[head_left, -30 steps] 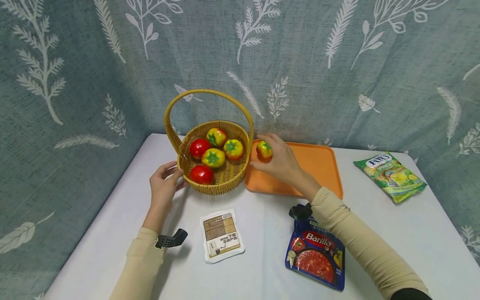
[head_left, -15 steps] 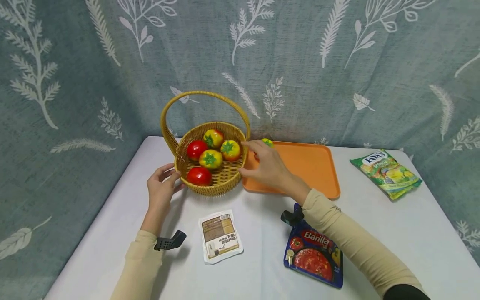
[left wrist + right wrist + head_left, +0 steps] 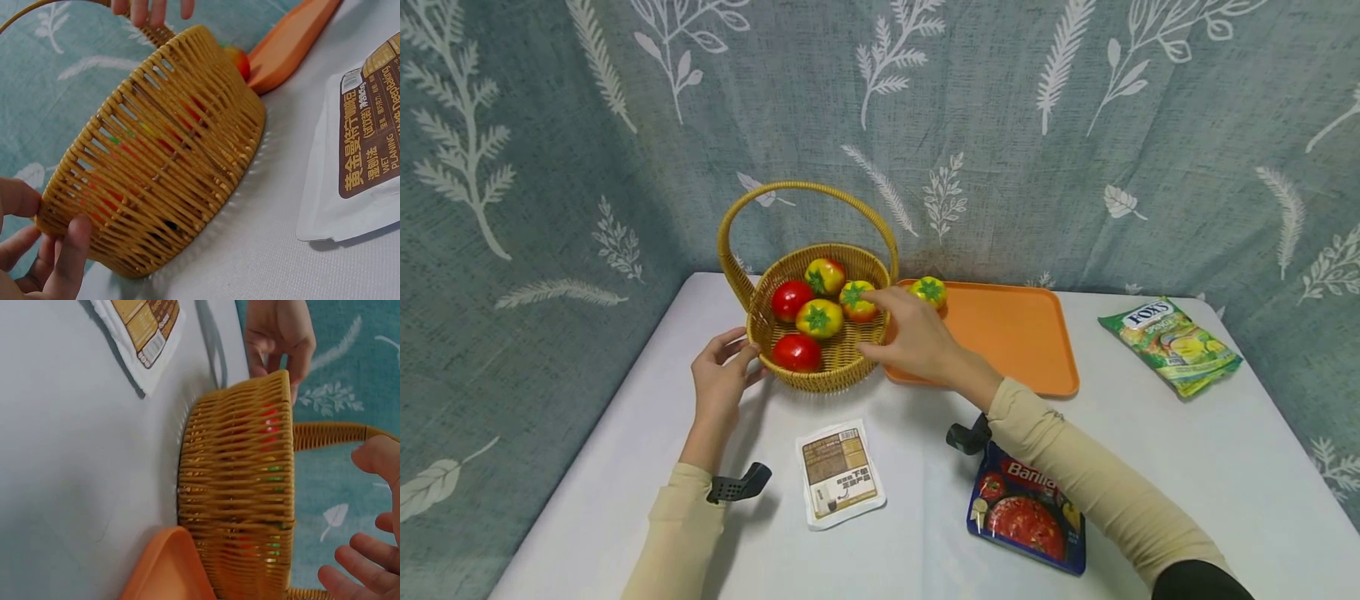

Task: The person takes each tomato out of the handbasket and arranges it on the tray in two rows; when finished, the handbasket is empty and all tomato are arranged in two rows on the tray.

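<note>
A wicker basket point(image 3: 827, 379) with a tall arched handle holds several fruits: shiny red ones point(image 3: 797, 353) and yellow-and-red ones with green leafy tops point(image 3: 819, 318). My left hand point(image 3: 721, 379) holds the basket's left rim; in the left wrist view its thumb point(image 3: 74, 250) lies against the wicker wall. My right hand point(image 3: 917, 333) is over the basket's right rim, fingers spread with nothing between them, partly covering one yellow-and-red fruit. In the right wrist view these fingers point(image 3: 362, 562) are clear of the wicker. Another yellow-and-red fruit point(image 3: 929, 290) sits on the orange tray point(image 3: 1015, 333).
A white-edged brown packet point(image 3: 841, 473) lies in front of the basket. The blue Barilla pouch point(image 3: 1026, 517) is under my right forearm, partly hidden. A green Fox's bag point(image 3: 1172, 346) lies at the right. Patterned cloth point(image 3: 1000, 167) hangs behind the table.
My right hand has let go of a yellow-and-red fruit, now on the tray's left end, and has moved left to the basket's right rim. My left hand keeps its place on the basket.
</note>
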The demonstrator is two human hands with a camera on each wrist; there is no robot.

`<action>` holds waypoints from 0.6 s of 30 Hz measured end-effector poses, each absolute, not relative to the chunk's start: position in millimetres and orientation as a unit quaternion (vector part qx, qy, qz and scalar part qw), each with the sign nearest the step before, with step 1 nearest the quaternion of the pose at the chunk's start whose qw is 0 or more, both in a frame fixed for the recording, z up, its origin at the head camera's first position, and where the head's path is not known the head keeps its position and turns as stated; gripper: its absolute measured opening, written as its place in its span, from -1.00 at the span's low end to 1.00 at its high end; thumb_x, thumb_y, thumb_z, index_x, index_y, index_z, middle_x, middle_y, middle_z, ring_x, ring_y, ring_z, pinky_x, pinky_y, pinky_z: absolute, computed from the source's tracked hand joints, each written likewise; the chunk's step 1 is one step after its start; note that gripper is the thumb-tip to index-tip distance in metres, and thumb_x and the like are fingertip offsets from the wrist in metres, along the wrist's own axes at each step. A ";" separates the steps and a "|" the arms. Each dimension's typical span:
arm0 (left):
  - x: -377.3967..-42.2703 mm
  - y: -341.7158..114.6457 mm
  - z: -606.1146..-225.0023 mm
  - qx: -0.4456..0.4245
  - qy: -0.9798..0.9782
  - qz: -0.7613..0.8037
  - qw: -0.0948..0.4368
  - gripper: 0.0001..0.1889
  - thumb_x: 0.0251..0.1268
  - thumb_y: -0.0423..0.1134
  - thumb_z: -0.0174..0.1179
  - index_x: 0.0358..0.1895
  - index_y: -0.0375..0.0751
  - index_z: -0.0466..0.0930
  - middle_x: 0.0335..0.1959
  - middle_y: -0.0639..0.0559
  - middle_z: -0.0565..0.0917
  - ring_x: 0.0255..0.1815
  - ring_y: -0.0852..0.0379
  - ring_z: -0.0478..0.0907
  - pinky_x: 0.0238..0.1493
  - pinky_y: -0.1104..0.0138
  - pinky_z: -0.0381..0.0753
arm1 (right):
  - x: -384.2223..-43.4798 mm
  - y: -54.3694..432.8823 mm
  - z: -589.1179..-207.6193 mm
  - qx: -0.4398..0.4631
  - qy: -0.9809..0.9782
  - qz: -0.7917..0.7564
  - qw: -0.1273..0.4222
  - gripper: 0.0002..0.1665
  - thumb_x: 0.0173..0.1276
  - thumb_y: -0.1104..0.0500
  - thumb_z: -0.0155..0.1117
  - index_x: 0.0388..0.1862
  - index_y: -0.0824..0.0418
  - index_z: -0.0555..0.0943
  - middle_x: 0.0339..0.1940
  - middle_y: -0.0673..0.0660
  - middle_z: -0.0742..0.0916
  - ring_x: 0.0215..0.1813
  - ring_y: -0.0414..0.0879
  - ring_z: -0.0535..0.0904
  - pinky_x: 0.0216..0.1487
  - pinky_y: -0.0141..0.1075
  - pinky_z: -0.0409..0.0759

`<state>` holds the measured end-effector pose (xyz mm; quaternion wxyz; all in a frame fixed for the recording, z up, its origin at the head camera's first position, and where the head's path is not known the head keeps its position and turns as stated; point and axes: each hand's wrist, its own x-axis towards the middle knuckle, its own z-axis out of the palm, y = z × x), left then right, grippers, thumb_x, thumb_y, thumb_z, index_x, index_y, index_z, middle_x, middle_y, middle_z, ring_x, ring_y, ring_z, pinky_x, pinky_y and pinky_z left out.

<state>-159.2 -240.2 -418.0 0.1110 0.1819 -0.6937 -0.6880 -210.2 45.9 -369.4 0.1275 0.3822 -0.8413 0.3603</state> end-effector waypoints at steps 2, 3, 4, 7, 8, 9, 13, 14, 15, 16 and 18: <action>-158.2 -239.8 -418.4 0.182 -0.695 -0.687 0.111 -0.55 0.43 -0.33 0.18 0.34 -0.26 0.43 0.08 -0.12 0.46 -0.14 0.16 0.61 -0.21 0.30 0.76 | -209.8 42.3 -368.5 0.388 -0.839 0.359 0.129 -0.23 0.14 0.01 0.54 0.30 0.25 0.53 0.16 0.14 0.65 0.15 -0.02 0.57 0.15 -0.18 0.60; -157.8 -239.7 -418.8 0.183 -0.693 -0.688 0.110 -0.55 0.43 -0.33 0.17 0.34 -0.26 0.43 0.09 -0.12 0.46 -0.14 0.15 0.61 -0.21 0.30 0.75 | -209.6 40.2 -367.9 0.391 -0.839 0.356 0.128 -0.24 0.15 0.01 0.54 0.30 0.25 0.53 0.15 0.13 0.65 0.14 -0.03 0.57 0.13 -0.20 0.60; -157.9 -239.6 -418.1 0.183 -0.694 -0.687 0.110 -0.55 0.43 -0.33 0.17 0.34 -0.26 0.43 0.09 -0.12 0.46 -0.14 0.15 0.61 -0.22 0.32 0.75 | -209.5 38.1 -367.0 0.392 -0.839 0.356 0.125 -0.24 0.15 0.01 0.54 0.29 0.25 0.54 0.15 0.14 0.65 0.13 -0.03 0.58 0.11 -0.20 0.61; -157.6 -239.8 -417.7 0.185 -0.694 -0.688 0.108 -0.56 0.43 -0.33 0.17 0.33 -0.25 0.44 0.09 -0.12 0.46 -0.11 0.13 0.60 -0.21 0.32 0.75 | -209.5 31.4 -364.7 0.394 -0.842 0.349 0.115 -0.24 0.16 -0.01 0.53 0.29 0.26 0.53 0.18 0.13 0.64 0.14 -0.05 0.57 0.10 -0.23 0.61; -157.9 -240.1 -418.0 0.187 -0.693 -0.688 0.108 -0.56 0.43 -0.33 0.17 0.33 -0.25 0.44 0.09 -0.11 0.46 -0.11 0.12 0.60 -0.21 0.32 0.75 | -209.4 29.2 -364.3 0.395 -0.843 0.347 0.112 -0.24 0.16 0.00 0.53 0.29 0.27 0.53 0.18 0.13 0.64 0.13 -0.05 0.58 0.08 -0.24 0.62; -158.0 -240.1 -417.9 0.188 -0.692 -0.688 0.108 -0.56 0.44 -0.33 0.17 0.33 -0.25 0.44 0.09 -0.10 0.47 -0.10 0.12 0.60 -0.21 0.33 0.75 | -209.5 27.1 -364.1 0.397 -0.843 0.346 0.110 -0.25 0.16 0.01 0.53 0.29 0.27 0.54 0.18 0.13 0.64 0.12 -0.05 0.58 0.06 -0.24 0.62; -159.1 -240.0 -417.3 0.186 -0.690 -0.691 0.111 -0.57 0.43 -0.33 0.17 0.32 -0.25 0.44 0.08 -0.10 0.47 -0.10 0.12 0.60 -0.22 0.34 0.75 | -210.3 19.9 -363.8 0.400 -0.844 0.342 0.105 -0.27 0.15 0.02 0.55 0.27 0.25 0.56 0.13 0.09 0.64 0.07 -0.09 0.58 0.02 -0.27 0.61; -159.0 -239.8 -417.0 0.185 -0.690 -0.691 0.112 -0.57 0.43 -0.33 0.17 0.32 -0.26 0.45 0.08 -0.10 0.47 -0.11 0.13 0.60 -0.23 0.34 0.75 | -210.6 18.4 -364.0 0.400 -0.845 0.341 0.102 -0.28 0.15 0.01 0.55 0.26 0.24 0.56 0.12 0.08 0.65 0.06 -0.10 0.57 0.03 -0.28 0.61; -158.8 -239.5 -416.9 0.184 -0.688 -0.693 0.113 -0.57 0.43 -0.34 0.17 0.32 -0.26 0.45 0.08 -0.10 0.47 -0.11 0.13 0.60 -0.23 0.34 0.75 | -211.0 17.0 -364.4 0.399 -0.846 0.339 0.099 -0.28 0.15 0.01 0.55 0.26 0.23 0.57 0.11 0.07 0.65 0.07 -0.10 0.57 0.04 -0.28 0.60; -158.9 -239.4 -416.9 0.183 -0.686 -0.695 0.114 -0.57 0.43 -0.34 0.17 0.32 -0.27 0.45 0.07 -0.10 0.47 -0.12 0.13 0.60 -0.23 0.34 0.75 | -211.3 15.6 -364.7 0.397 -0.848 0.339 0.093 -0.29 0.15 0.01 0.55 0.26 0.23 0.57 0.12 0.08 0.65 0.09 -0.09 0.57 0.06 -0.27 0.59; -158.9 -239.3 -417.4 0.180 -0.686 -0.695 0.115 -0.58 0.43 -0.34 0.17 0.32 -0.28 0.45 0.07 -0.11 0.47 -0.12 0.13 0.60 -0.23 0.34 0.75 | -211.5 12.7 -364.9 0.392 -0.854 0.332 0.084 -0.28 0.15 0.00 0.54 0.26 0.23 0.56 0.13 0.08 0.65 0.12 -0.07 0.56 0.10 -0.23 0.59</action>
